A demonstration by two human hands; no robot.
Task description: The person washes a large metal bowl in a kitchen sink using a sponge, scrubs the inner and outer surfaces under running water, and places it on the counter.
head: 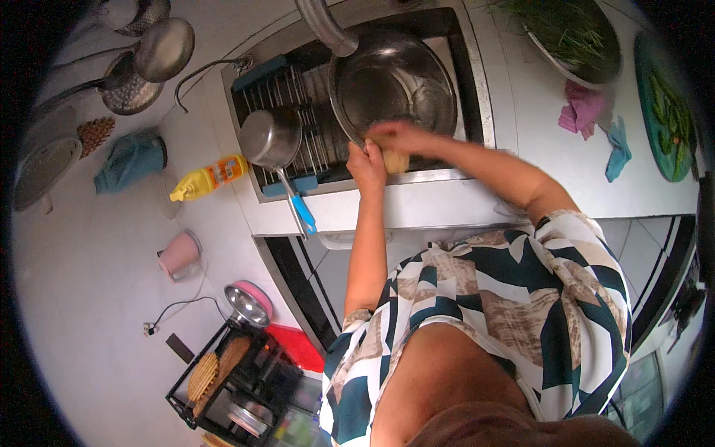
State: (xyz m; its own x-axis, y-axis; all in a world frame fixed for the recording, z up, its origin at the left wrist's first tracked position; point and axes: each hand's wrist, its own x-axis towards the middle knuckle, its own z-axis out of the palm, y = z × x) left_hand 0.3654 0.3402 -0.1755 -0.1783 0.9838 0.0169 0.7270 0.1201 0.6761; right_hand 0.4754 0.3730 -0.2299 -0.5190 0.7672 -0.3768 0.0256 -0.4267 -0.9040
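A large round steel basin point(374, 92) sits tilted in the sink, under the curved faucet point(327, 31). My left hand point(367, 166) grips its near rim, thumb up. Just above and to the right, my right hand point(396, 137) is at the same rim, blurred, with its fingers bent inward over the edge. Below that hand shows a pale yellow item point(396, 161), partly covered; what it is cannot be made out. Whether my right fingers hold anything is hidden by blur. To the left, a steel saucepan point(270, 137) lies upside down on a wire rack point(304, 112), its blue-gripped handle pointing towards me.
A yellow bottle point(209, 177) lies left of the sink. On the right counter are a bowl of green leaves point(581, 44), pink cloth point(581, 109), blue cloth point(618, 151) and a green plate of green pods point(665, 123). Ladles point(165, 50) hang at upper left.
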